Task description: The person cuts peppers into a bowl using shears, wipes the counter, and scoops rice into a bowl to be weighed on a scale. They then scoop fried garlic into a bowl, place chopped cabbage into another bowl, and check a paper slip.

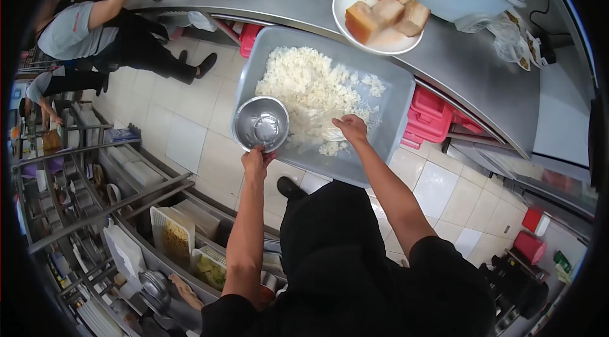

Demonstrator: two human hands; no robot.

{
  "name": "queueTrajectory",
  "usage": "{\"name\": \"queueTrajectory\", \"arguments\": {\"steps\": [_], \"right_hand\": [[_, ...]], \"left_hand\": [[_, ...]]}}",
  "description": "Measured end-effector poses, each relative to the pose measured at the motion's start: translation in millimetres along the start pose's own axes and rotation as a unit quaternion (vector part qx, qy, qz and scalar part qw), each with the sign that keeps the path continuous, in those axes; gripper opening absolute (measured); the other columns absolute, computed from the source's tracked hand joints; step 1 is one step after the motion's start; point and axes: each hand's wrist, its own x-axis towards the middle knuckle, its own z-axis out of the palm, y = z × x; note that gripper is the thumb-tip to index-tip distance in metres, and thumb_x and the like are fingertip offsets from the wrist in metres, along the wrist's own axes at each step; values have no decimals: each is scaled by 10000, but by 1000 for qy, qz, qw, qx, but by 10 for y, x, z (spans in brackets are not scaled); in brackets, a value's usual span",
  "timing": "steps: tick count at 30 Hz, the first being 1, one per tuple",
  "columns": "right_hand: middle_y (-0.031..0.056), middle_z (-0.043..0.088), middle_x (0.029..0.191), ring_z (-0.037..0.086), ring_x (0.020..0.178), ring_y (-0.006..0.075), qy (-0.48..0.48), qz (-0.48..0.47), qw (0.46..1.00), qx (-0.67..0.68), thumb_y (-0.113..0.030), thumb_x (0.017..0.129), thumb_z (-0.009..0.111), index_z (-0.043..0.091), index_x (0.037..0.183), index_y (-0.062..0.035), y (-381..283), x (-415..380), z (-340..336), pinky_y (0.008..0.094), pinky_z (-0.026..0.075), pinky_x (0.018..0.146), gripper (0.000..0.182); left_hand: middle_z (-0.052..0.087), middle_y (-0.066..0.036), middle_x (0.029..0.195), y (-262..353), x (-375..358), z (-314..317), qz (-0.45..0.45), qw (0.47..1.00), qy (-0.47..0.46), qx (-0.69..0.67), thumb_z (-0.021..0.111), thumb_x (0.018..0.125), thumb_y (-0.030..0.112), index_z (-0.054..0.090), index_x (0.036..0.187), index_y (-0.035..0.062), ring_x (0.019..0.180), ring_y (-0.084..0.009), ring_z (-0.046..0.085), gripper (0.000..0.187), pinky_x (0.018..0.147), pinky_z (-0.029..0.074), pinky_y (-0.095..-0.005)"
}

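The left hand (255,161) grips the rim of a metal bowl (261,123), held over the tub's (387,137) edge. The right hand (351,128) clenches a scoop in the rice (304,86). If the bowl tips, rice could fall on the floor.

No readable text, label, brand or number anywhere — not on trays, tubs, boxes or shelves.

Both bare arms are reaching forward, the left hand (256,162) pinching closed with fingers curled and wrist straight, while the right hand (351,128) is closing into a loose downward-turned fist, elbow slightly bent.
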Motion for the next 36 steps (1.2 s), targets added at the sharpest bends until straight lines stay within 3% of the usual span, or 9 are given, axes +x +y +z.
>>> {"name": "queueTrajectory", "arguments": {"steps": [5, 9, 13, 16, 21, 23, 27, 29, 36], "right_hand": [[179, 593, 1169, 598, 1003, 245, -196, 52, 953, 225, -307, 854, 622, 583, 993, -35, 191, 279, -40, 339, 464, 873, 308], [146, 489, 1327, 499, 1162, 294, -289, 89, 773, 558, -277, 919, 517, 564, 897, -90, 174, -56, -408, 443, 416, 908, 194], [144, 371, 1435, 406, 1264, 337, -305, 73, 668, 675, -187, 884, 513, 564, 912, -69, 124, -549, -617, 563, 360, 945, 132], [145, 376, 1433, 409, 1254, 368, -337, 67, 595, 727, -113, 835, 464, 575, 866, -72, 99, -1020, -587, 516, 360, 1004, 122], [170, 429, 1380, 467, 1215, 327, -287, 57, 737, 610, -72, 846, 513, 543, 993, -5, 234, -1344, -147, 391, 383, 1038, 165], [162, 455, 1354, 502, 1179, 326, -270, 130, 786, 541, -316, 914, 555, 495, 1116, 0, 328, -1277, 102, 430, 400, 1017, 380], [151, 421, 1379, 454, 1222, 339, -287, 260, 746, 542, -648, 833, 484, 358, 1323, -14, -17, -1416, 199, 517, 363, 1019, 811], [123, 307, 1459, 373, 1286, 357, -447, 127, 689, 556, -799, 734, 404, 205, 1450, -115, -49, -1468, 235, 610, 313, 1002, 1010], [65, 17, 1557, 77, 1383, 448, -415, 38, 732, 539, -851, 728, 286, 96, 1482, -294, -424, -1464, 460, 660, 102, 1048, 957]], "left_hand": [[604, -169, 848, -77, 168, 12, 12, 998, 6, -60, 566, 845, 73, 498, 972, -89, 672, -254, 638, 218, 571, 574, -355], [602, -160, 831, -139, -119, -8, -19, 999, 10, -33, 580, 845, 83, 507, 961, -74, 651, -240, 626, 208, 552, 563, -341], [599, -86, 820, -438, -881, 306, 188, 956, -93, 206, 673, 811, 233, 533, 924, 24, 680, -176, 614, 275, 558, 527, -304], [609, -113, 797, -613, -1565, 856, 396, 824, -109, 390, 666, 783, 234, 551, 886, 30, 647, -266, 623, 256, 560, 505, -373], [604, -178, 801, -861, -1603, 799, 433, 763, -82, 472, 609, 758, 140, 545, 798, 29, 688, -389, 604, 133, 585, 480, -476], [610, -172, 787, -913, -1669, 636, 467, 736, -76, 484, 581, 751, 102, 535, 752, 38, 682, -383, 608, 80, 567, 468, -489], [607, -156, 737, -1015, -1725, 306, 443, 742, -40, 501, 579, 750, 87, 530, 728, 40, 654, -377, 604, 72, 552, 464, -486], [593, -148, 679, -988, -1720, 207, 458, 732, -20, 504, 584, 741, 79, 521, 695, 41, 626, -368, 601, 87, 533, 458, -477], [578, -149, 651, -879, -1624, 117, 509, 723, -60, 464, 586, 727, 65, 507, 642, 34, 596, -361, 586, 120, 519, 453, -459]]}}
